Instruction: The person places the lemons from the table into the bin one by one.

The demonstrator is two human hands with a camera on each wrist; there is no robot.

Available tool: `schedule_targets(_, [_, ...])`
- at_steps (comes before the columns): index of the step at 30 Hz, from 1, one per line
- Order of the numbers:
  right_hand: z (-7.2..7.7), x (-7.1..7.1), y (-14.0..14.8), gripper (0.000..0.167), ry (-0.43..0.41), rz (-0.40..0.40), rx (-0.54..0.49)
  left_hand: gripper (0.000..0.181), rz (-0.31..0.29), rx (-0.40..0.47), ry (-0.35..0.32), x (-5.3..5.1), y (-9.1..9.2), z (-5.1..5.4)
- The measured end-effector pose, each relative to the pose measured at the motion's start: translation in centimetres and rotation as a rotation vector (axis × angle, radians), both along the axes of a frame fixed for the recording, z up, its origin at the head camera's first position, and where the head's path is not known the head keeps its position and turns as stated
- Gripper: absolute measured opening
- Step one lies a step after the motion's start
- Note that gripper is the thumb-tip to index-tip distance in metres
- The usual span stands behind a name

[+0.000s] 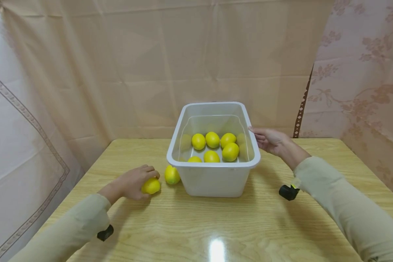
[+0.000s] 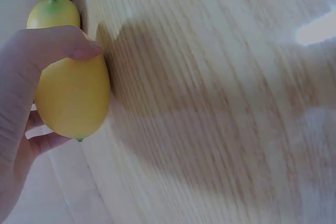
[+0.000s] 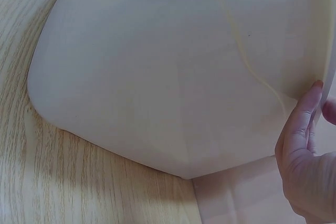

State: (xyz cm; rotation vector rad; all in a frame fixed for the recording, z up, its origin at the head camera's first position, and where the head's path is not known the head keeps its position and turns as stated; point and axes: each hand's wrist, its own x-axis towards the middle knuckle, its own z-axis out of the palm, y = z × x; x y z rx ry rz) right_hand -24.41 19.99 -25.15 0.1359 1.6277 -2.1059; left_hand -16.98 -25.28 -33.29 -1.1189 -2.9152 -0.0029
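Observation:
My left hand (image 1: 135, 183) grips a yellow lemon (image 1: 151, 186) on the left of the table, thumb on its near side. In the left wrist view the held lemon (image 2: 73, 98) shows a green tip, and fingers curl behind it. Another lemon (image 1: 172, 175) lies just beyond, beside the white plastic bin (image 1: 212, 180). Inside the bin are several more lemons (image 1: 212, 139), some partly hidden by its front rim. At the bin's right side my right hand (image 1: 271, 140) pinches the rim, its fingers against the outer wall (image 3: 131, 77) in the right wrist view.
The bin stands on a light wood-grain table (image 1: 189, 225). A beige cloth (image 1: 150, 65) hangs behind the table, with patterned cloth (image 1: 363, 72) to the right and a pale cloth (image 1: 16, 145) on the left. Black devices (image 1: 289, 193) are strapped below both wrists.

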Motion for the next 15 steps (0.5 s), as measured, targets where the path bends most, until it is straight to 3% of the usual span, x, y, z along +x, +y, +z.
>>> schedule_targets(8, [-0.18,-0.03,0.15,0.013,0.019,0.014,0.007,0.050,0.030,0.031,-0.046,0.06,0.00,0.13])
schedule_targets(15, [-0.18,0.00,0.32,0.014,0.027,0.021,0.006,0.052,0.029,0.033,-0.026,0.06,0.10,-0.11])
